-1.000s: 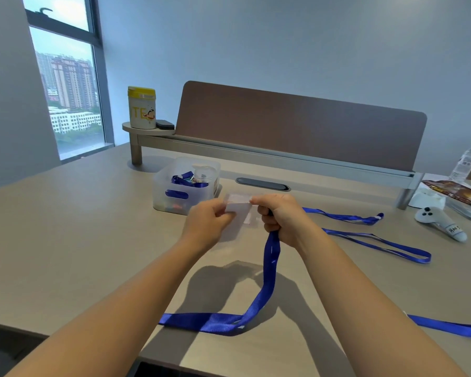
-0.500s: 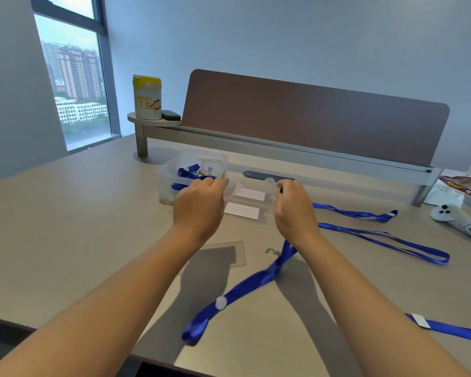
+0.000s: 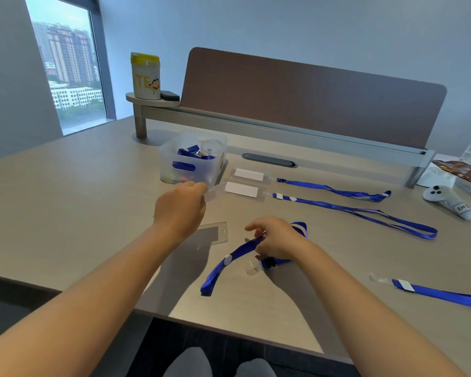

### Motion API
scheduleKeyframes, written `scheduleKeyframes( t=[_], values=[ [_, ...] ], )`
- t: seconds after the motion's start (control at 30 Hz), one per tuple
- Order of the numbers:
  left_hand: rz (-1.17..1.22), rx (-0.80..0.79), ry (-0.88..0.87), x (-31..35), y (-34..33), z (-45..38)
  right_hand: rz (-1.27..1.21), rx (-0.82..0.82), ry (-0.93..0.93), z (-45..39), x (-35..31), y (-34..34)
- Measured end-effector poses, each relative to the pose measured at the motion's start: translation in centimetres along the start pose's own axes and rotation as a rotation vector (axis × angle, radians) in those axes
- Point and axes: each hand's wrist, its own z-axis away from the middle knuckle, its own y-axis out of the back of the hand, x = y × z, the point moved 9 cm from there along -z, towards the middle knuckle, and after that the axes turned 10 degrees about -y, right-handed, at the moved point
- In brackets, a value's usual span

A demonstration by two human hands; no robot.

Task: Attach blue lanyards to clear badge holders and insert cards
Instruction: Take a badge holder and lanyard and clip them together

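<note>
Fingers (image 3: 201, 189) of the left hand (image 3: 180, 210) are pinching the near-left end of a carded badge holder (image 3: 235, 189), its long axis running rightward toward its lanyard; right hand (image 3: 276, 240) fingers are closing on a loose blue lanyard (image 3: 234, 257). Next, likely, comes clipping it onto the empty holder (image 3: 215, 232) lying left of them.

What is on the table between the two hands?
In the head view, an empty clear plastic badge holder lies flat between the left hand and right hand.

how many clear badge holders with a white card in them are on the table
2. The far holder lies beside the clear bin. The near holder lies just in front of it, its end at the left hand. An empty holder lies nearer; the bin may hide more.
</note>
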Motion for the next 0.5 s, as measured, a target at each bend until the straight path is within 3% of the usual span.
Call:
scheduleKeyframes(
  t=[0.1,0.3,0.5],
  values=[
    [0.007,-0.007,0.006,0.0,0.1,0.4,0.097,0.047,0.026,0.3,0.0,0.2],
    [0.022,-0.033,0.019,-0.4,0.2,0.7,-0.014,-0.156,-0.021,0.2,0.8,-0.3],
    [0.025,-0.059,0.022,-0.2,-0.1,0.8,0.35,-0.23,-0.079,0.6,2.8,-0.3]
  ],
)
